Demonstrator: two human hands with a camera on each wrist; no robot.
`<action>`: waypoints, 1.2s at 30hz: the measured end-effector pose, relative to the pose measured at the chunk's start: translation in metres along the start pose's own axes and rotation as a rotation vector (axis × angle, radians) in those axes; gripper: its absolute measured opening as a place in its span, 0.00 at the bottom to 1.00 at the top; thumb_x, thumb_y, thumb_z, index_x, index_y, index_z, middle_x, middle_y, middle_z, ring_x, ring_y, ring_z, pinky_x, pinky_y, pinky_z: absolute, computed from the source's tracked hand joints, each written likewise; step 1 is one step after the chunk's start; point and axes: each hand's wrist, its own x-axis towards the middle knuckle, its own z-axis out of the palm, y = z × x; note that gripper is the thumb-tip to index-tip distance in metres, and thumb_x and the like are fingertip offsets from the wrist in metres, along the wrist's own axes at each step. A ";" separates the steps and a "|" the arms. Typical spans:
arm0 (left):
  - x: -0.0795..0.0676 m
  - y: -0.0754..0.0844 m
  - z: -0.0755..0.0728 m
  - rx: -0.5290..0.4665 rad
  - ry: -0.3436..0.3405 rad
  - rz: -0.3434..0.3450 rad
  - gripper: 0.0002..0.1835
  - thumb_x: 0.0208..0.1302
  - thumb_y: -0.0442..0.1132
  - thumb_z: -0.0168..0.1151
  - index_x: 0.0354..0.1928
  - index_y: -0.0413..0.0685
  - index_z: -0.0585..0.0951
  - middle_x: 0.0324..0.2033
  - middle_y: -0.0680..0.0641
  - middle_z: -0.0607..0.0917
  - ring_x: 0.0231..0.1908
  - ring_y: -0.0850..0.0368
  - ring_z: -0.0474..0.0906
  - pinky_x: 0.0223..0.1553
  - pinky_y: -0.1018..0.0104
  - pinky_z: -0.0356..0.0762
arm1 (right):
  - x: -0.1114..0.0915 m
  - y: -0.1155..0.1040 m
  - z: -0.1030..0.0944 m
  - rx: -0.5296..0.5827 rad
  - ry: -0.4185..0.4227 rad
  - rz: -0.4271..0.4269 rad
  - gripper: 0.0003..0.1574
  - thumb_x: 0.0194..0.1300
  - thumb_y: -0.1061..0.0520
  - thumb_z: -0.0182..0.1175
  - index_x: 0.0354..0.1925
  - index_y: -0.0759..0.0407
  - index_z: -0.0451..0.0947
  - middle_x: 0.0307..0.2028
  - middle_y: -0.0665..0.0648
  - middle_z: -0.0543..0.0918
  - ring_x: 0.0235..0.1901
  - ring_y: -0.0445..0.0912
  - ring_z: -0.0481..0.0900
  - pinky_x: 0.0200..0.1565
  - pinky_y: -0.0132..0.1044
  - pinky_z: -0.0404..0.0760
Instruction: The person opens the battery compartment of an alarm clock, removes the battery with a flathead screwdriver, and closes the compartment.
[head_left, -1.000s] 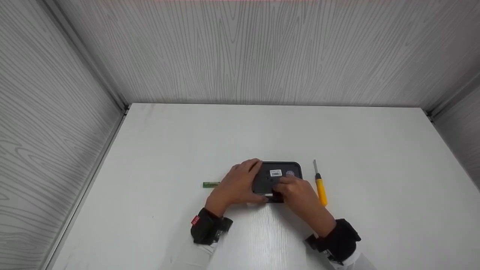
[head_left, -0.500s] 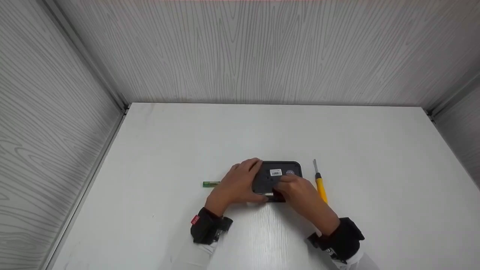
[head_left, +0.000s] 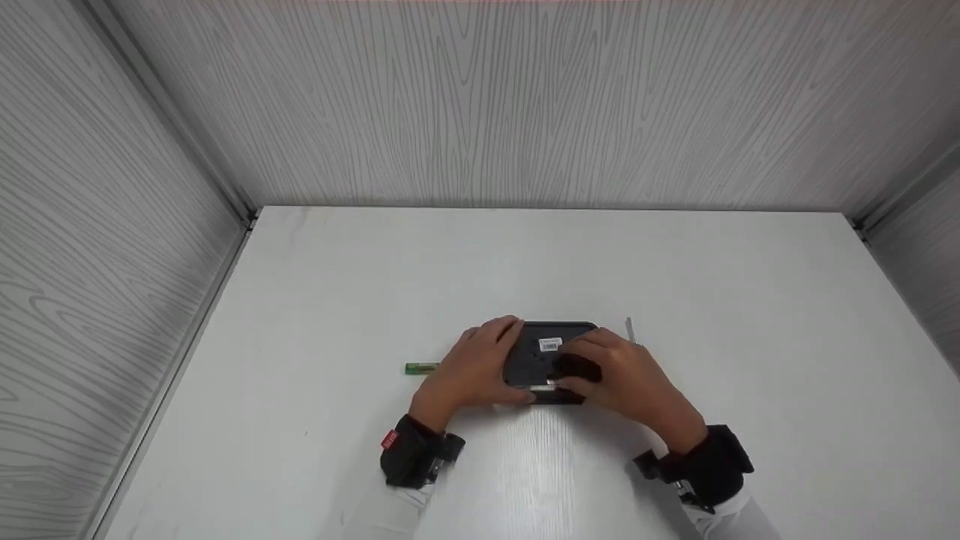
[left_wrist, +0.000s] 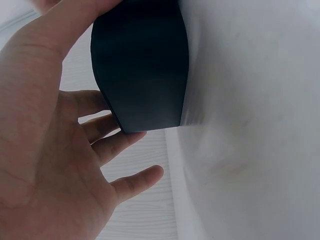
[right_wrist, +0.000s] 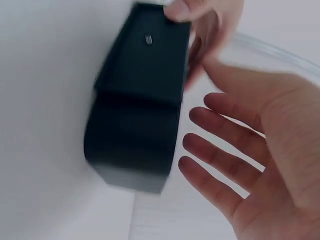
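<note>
A black box-shaped device [head_left: 536, 360] with rounded corners and a white barcode sticker [head_left: 550, 344] stands on the table. My left hand [head_left: 476, 367] grips its left end, thumb at the near edge and fingers at the far side; the left wrist view shows the device's dark side [left_wrist: 145, 70]. Over the device's right part is my right hand [head_left: 626, 379], thumb and fingers spread. In the right wrist view the right hand [right_wrist: 260, 135] has nearly straight fingers beside the device [right_wrist: 135, 115], with nothing visible in them. A pale strip [head_left: 541, 388] shows near the device's near edge.
A green battery-like stick [head_left: 420, 368] lies left of the device, partly behind the left hand. The metal shaft of a screwdriver [head_left: 630, 328] shows beyond the right hand, which hides its handle. Wood-grain panels [head_left: 480, 112] enclose the white table.
My right hand has shifted right and its fingers have spread from a pinch at the device; it now covers the yellow screwdriver handle. My left hand stays in place.
</note>
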 end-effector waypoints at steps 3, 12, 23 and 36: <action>0.000 0.000 0.000 -0.008 -0.004 -0.011 0.57 0.50 0.68 0.67 0.76 0.48 0.55 0.73 0.48 0.60 0.73 0.54 0.57 0.72 0.54 0.58 | -0.002 0.008 -0.005 0.026 -0.012 0.047 0.35 0.49 0.43 0.75 0.55 0.50 0.79 0.49 0.49 0.82 0.51 0.43 0.80 0.51 0.42 0.82; 0.001 0.000 0.002 0.007 0.009 -0.021 0.56 0.49 0.67 0.68 0.75 0.48 0.56 0.73 0.49 0.61 0.72 0.55 0.58 0.72 0.55 0.59 | -0.007 0.026 -0.009 0.110 -0.144 0.141 0.71 0.38 0.32 0.77 0.74 0.51 0.56 0.70 0.51 0.65 0.69 0.50 0.65 0.65 0.52 0.70; 0.002 0.000 0.004 0.013 0.008 -0.028 0.57 0.49 0.67 0.68 0.75 0.49 0.56 0.73 0.49 0.61 0.73 0.55 0.57 0.72 0.55 0.58 | -0.011 0.042 0.003 0.145 -0.216 0.201 0.80 0.31 0.38 0.82 0.76 0.51 0.49 0.72 0.55 0.61 0.71 0.53 0.61 0.69 0.54 0.64; 0.001 0.002 0.003 0.000 0.006 -0.024 0.57 0.49 0.67 0.68 0.75 0.48 0.56 0.73 0.49 0.61 0.73 0.55 0.57 0.72 0.54 0.58 | -0.013 0.042 0.003 0.199 -0.207 0.192 0.74 0.34 0.47 0.83 0.74 0.56 0.53 0.70 0.56 0.66 0.68 0.56 0.67 0.65 0.55 0.69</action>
